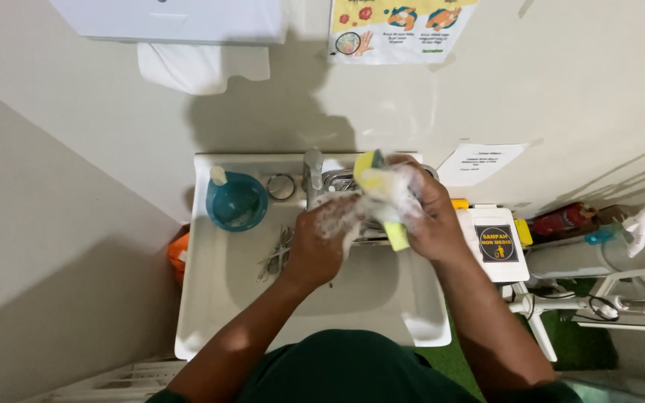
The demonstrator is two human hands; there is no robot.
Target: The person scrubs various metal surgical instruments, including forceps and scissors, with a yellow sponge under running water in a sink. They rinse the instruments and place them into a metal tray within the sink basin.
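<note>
A colourful poster (399, 28) with yellow top hangs at upper centre, a white printed sheet (481, 162) is taped to the wall right of centre, and a black square label (496, 243) with yellow marks sits on a white lid (491, 265) just below it.

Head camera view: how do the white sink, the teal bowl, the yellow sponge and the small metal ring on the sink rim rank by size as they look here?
1. Sink, by far the largest.
2. Bowl.
3. Sponge, partly hidden by foam and the right hand, so its full size is unsure; it may rival the bowl.
4. Ring, smallest.
</note>
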